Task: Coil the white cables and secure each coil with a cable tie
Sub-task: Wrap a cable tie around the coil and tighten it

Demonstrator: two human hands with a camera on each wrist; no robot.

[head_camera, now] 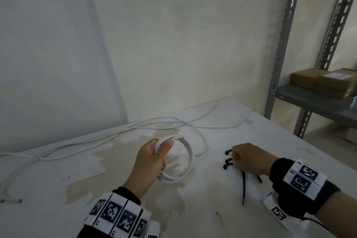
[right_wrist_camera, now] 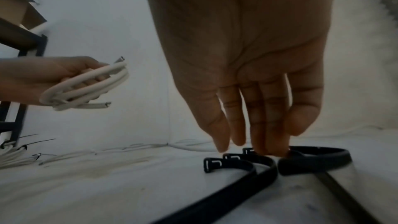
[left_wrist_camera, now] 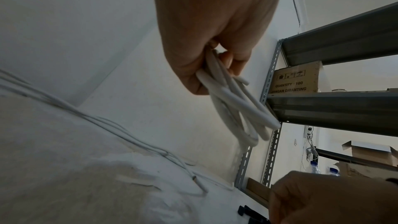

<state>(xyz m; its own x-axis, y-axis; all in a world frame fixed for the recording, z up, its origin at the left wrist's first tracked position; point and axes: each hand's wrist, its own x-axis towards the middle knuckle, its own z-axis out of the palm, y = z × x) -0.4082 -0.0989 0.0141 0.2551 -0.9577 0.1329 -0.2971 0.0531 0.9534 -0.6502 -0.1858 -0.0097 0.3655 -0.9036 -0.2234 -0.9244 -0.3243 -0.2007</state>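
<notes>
- Sitting on the grey metal shelf [head_camera: 309, 100] at the right are flat brown cardboard boxes [head_camera: 326, 81]; the left wrist view shows another box [left_wrist_camera: 295, 79] on a shelf, printed "QUANTITY : 100"; what the boxes hold cannot be seen.
- Held above the stained white table [head_camera: 212, 189] is a coiled white cable [head_camera: 185, 158] of several loops, gripped in the left hand [head_camera: 152, 162], thumb pressed over the strands at the top and fingers curled through the coil.
- Both cut ends of the coil [right_wrist_camera: 86, 88] stick out beside the fingers in the right wrist view.
- More loose white cables [head_camera: 96, 137] trail across the table's far left side, apart from both hands.
- Black cable ties [head_camera: 228, 160] lie on the table just right of the coil, heads pointing left.
- Reaching palm down over them, the right hand [head_camera: 249, 158] has its fingertips [right_wrist_camera: 264, 146] lowered onto the ties; fingers extended and close together, touching rather than gripping.
</notes>
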